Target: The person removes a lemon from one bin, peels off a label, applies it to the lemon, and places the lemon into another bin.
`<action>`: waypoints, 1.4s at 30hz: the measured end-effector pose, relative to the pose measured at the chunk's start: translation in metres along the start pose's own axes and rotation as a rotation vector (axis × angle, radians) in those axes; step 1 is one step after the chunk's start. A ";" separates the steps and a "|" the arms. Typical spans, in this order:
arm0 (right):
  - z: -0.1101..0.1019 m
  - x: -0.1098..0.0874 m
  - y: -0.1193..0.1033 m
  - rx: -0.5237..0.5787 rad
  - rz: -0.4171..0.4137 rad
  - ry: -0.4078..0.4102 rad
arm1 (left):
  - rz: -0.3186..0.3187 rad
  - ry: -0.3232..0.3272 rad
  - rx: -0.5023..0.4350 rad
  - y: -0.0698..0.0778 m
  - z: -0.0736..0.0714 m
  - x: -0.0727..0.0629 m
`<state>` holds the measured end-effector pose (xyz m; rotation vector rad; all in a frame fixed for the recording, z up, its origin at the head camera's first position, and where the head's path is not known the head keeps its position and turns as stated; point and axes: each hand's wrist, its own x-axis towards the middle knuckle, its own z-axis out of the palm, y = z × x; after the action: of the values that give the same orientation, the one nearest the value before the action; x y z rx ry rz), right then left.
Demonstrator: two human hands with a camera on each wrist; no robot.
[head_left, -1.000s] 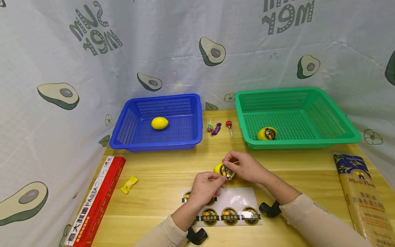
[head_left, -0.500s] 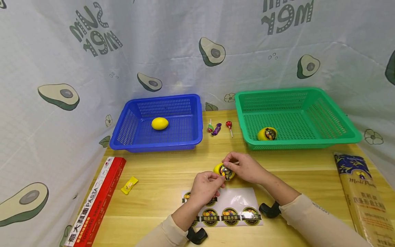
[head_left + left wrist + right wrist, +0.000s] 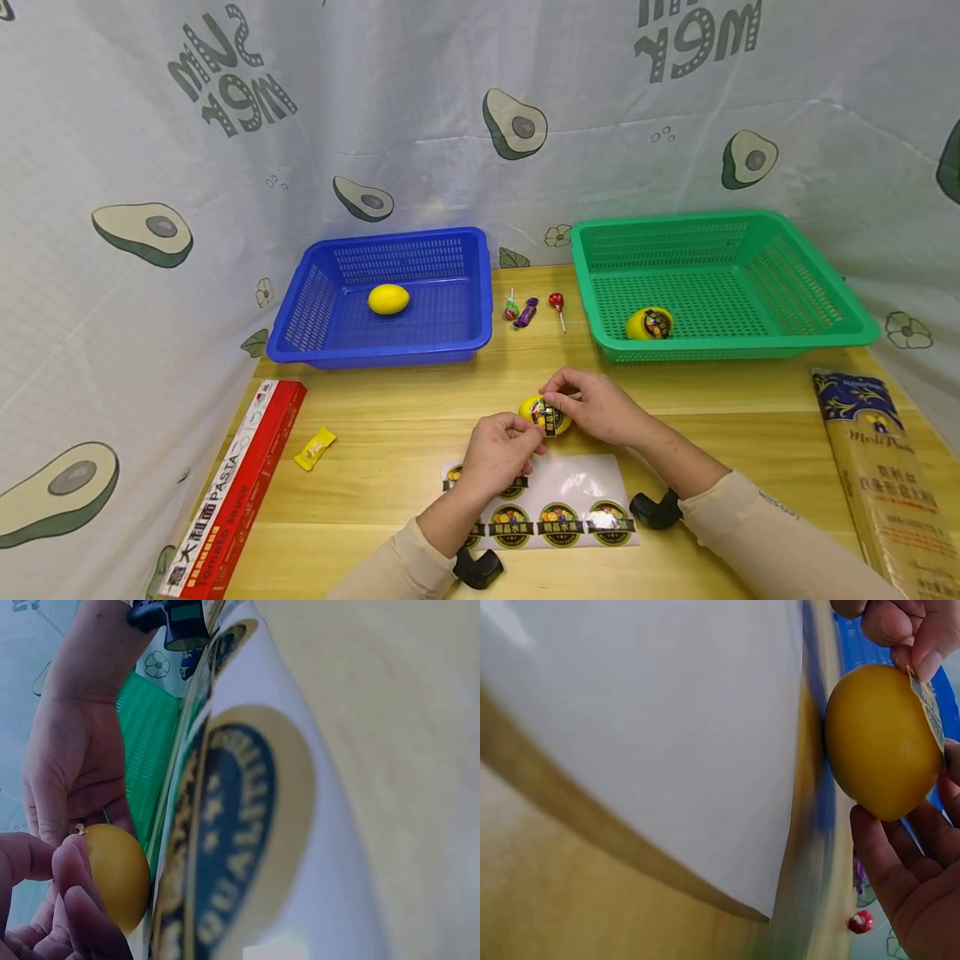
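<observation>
Over the wooden table, my right hand [image 3: 596, 406] holds a yellow lemon [image 3: 881, 739] by its end, its thumb at a round black-and-gold sticker [image 3: 550, 417]. With thumb and forefinger, my left hand [image 3: 498, 454] pinches the near edge of that sticker. In the right wrist view the sticker lies along one side of the lemon, and its edge at the left fingertips stands off the skin. Just below the hands is a white sheet of stickers [image 3: 577, 479], partly covered by my left hand and forearm.
A blue basket [image 3: 397, 357] with one lemon stands at the back left, a green basket [image 3: 738, 343] with a stickered lemon at the back right. Candies [image 3: 527, 313] lie between them. A red pasta box [image 3: 243, 492] and yellow candy [image 3: 315, 449] are left; a pasta bag [image 3: 881, 475] is right.
The sticker's near part has come down flatter towards the lemon, so its band of lettering shows more plainly. Both hands stay in nearly the same place.
</observation>
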<state>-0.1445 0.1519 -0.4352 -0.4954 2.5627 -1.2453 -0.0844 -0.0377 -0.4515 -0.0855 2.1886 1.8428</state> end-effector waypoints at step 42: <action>0.027 -0.005 -0.055 0.283 0.010 0.469 | 0.216 -0.104 -0.286 0.042 -0.024 0.011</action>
<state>-0.1198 0.1029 -0.4076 -0.1393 2.6638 -1.8701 -0.1088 -0.0522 -0.4102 0.1930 1.9156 2.2145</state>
